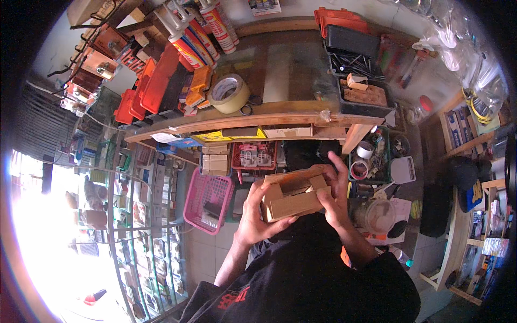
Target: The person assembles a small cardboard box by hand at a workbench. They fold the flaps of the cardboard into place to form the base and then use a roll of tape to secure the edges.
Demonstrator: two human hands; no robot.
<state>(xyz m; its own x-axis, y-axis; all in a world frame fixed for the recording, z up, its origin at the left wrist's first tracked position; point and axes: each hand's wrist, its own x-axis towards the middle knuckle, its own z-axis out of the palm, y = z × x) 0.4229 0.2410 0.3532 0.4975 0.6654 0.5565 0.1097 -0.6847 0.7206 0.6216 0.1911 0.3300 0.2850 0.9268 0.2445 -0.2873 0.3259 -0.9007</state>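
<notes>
A small brown cardboard box (293, 206) is held up in front of my chest, its top flaps partly raised. My left hand (254, 218) wraps round its left side, thumb along the lower edge. On the other side my right hand (335, 199) grips the box, with the thumb at a flap near the right corner and a finger stretched upward. What lies inside the box cannot be made out. Just beyond it stands a red basket (254, 156) with several packaged items, beside small cartons (215, 160).
A wooden shelf (258, 119) crosses ahead, bearing a tape roll (229, 93), sealant tubes (218, 28) and a black bin of long screws (353, 64). A pink basket (209, 198) sits left, a green crate (385, 156) right. Glass display shelves (141, 220) line the far left.
</notes>
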